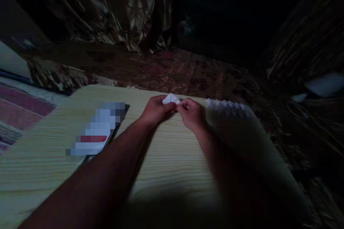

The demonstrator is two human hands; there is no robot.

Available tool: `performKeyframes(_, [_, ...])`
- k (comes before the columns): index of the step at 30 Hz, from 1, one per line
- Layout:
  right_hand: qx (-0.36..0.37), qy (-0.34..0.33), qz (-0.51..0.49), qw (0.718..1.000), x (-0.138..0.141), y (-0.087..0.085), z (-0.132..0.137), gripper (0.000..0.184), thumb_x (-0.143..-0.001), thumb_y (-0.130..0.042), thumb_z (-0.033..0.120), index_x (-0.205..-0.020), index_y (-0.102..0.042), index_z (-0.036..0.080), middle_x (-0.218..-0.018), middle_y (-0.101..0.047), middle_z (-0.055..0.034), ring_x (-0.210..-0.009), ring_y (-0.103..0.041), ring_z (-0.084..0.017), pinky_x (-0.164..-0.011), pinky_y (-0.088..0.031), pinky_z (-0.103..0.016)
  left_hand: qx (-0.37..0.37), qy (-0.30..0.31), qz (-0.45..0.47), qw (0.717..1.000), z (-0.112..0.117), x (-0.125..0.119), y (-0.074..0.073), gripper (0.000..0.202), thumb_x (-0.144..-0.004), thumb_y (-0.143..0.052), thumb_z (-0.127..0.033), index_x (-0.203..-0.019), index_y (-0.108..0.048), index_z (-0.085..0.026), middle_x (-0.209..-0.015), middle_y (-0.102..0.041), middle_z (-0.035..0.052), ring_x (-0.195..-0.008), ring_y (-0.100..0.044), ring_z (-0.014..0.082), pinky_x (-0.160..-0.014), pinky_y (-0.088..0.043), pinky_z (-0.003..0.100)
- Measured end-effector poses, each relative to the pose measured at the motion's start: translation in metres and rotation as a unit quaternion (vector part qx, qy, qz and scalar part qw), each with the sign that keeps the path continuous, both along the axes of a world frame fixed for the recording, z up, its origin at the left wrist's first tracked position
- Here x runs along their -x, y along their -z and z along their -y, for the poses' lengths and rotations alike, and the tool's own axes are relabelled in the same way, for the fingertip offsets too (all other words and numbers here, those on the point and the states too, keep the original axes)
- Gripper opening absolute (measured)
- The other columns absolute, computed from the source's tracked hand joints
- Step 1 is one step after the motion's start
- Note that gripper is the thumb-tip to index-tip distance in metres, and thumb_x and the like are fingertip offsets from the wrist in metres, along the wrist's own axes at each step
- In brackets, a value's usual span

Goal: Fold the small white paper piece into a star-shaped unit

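— What is held over the far end of the board [172, 171]?

— A small white paper [171, 98], folded to a point, is pinched between both hands. It is gripped on one side by the left hand [156, 110] and on the other by the right hand [191, 113]. Thumbs and forefingers are pressed together on it, and the other fingers are curled in.

— And around the fingers?

— A row of folded pieces [228, 106] is seen just beyond the right knuckles, apart from them. A flat item [98, 130], blurred out, lies well off to the side of the left wrist. Patterned cloth [166, 71] is spread past the fingertips.

— How is the paper judged to handle?

— It is thought very light and thin, easily crushed or wrongly creased. It is best taken lightly by its folded edges, with fingertips only. Little more can be made out in the dim light.
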State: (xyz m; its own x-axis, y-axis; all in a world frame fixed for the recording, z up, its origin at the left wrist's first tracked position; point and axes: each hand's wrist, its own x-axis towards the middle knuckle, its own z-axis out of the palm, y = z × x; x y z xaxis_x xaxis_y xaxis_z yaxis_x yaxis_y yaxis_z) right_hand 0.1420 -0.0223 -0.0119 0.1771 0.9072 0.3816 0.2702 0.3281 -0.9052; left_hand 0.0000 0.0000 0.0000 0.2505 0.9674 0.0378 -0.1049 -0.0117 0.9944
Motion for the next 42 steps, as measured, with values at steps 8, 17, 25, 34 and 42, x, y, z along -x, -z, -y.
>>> performKeyframes(8, [0.021,-0.007,0.001,1.0,0.0024,0.0002,-0.0023,0.009,-0.07,-0.058,0.027,-0.068,-0.058,0.018,-0.063,-0.061,0.0021,-0.058,-0.055,-0.011,-0.055,-0.042,-0.022,0.003,0.009,0.003,1.0,-0.0001,0.0007,-0.0017,0.024,-0.067,-0.072,-0.032,-0.077,-0.064,-0.012,-0.062,-0.061,0.002,-0.048,-0.05,0.0078,-0.045,-0.035,0.019])
performKeyframes(17, [0.046,-0.029,-0.046,0.997,0.0016,-0.0002,-0.0039,0.012,-0.067,-0.061,0.028,-0.072,-0.056,0.018,-0.062,-0.06,0.0021,-0.054,-0.051,-0.01,-0.052,-0.04,-0.021,0.003,0.001,0.013,1.0,-0.0003,-0.0005,-0.0018,0.027,-0.063,-0.073,-0.033,-0.076,-0.065,-0.01,-0.062,-0.063,0.004,-0.048,-0.051,0.0092,-0.046,-0.037,0.02])
performKeyframes(25, [0.056,-0.036,-0.051,0.996,0.0003,-0.0007,-0.0033,0.014,-0.068,-0.06,0.03,-0.072,-0.056,0.017,-0.061,-0.06,0.0016,-0.05,-0.049,-0.009,-0.047,-0.037,-0.021,-0.017,0.021,-0.02,0.999,0.0006,0.0001,-0.0015,0.025,-0.067,-0.071,-0.032,-0.077,-0.066,-0.01,-0.063,-0.064,0.0037,-0.048,-0.051,0.0088,-0.046,-0.036,0.02])
performKeyframes(34, [0.057,-0.018,-0.021,0.998,0.0008,0.0016,-0.0049,0.01,-0.069,-0.057,0.027,-0.071,-0.059,0.018,-0.065,-0.064,0.0001,-0.06,-0.059,-0.013,-0.056,-0.044,-0.023,-0.028,0.017,-0.039,0.999,0.0002,0.0,0.0002,0.025,-0.068,-0.07,-0.034,-0.077,-0.065,-0.011,-0.061,-0.062,0.0024,-0.046,-0.049,0.0082,-0.044,-0.033,0.02])
performKeyframes(42, [0.053,-0.044,-0.049,0.996,0.0011,-0.0028,-0.0035,0.01,-0.07,-0.058,0.026,-0.067,-0.058,0.017,-0.062,-0.063,0.0004,-0.056,-0.056,-0.012,-0.055,-0.043,-0.023,-0.034,0.027,-0.036,0.998,0.001,-0.0017,-0.0007,0.025,-0.069,-0.068,-0.034,-0.077,-0.065,-0.011,-0.063,-0.063,0.0031,-0.049,-0.049,0.0081,-0.046,-0.034,0.02])
